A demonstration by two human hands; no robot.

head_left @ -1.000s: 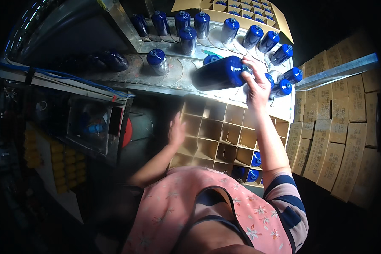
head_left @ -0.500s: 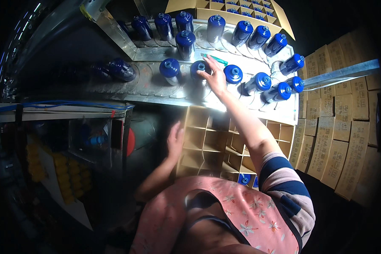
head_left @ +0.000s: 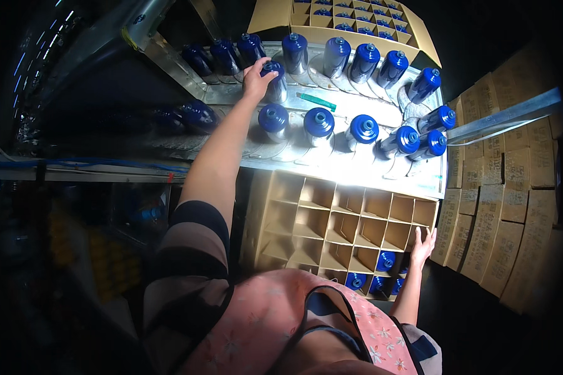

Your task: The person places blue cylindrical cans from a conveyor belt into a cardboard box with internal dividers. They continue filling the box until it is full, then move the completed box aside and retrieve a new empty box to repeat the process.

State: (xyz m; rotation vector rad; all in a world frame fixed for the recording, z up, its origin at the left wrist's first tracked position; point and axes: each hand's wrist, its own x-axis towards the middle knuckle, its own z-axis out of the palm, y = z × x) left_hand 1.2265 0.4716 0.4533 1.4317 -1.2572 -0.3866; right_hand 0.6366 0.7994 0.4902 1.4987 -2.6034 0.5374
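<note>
My left hand [head_left: 256,75] reaches far forward and grips the top of a blue bottle [head_left: 275,84] at the back left of a metal table [head_left: 231,94]. Several more blue bottles [head_left: 319,122] stand in rows around it. My right hand [head_left: 422,244] lies with fingers apart on the right rim of a cardboard box with dividers [head_left: 350,215], just below the table. A few blue bottles [head_left: 385,261] sit in the box's near cells; the other cells hold nothing.
A green pen-like object [head_left: 316,101] lies among the bottles. A second divided box filled with blue bottles [head_left: 356,15] stands behind the table. Stacks of flat cardboard [head_left: 500,206] fill the right side, under a metal rail [head_left: 507,115]. The left is dark.
Earlier my right hand was up among the bottles and my left hand was on the box. Now my left hand grips a bottle at the back left and my right hand is on the box's rim.
</note>
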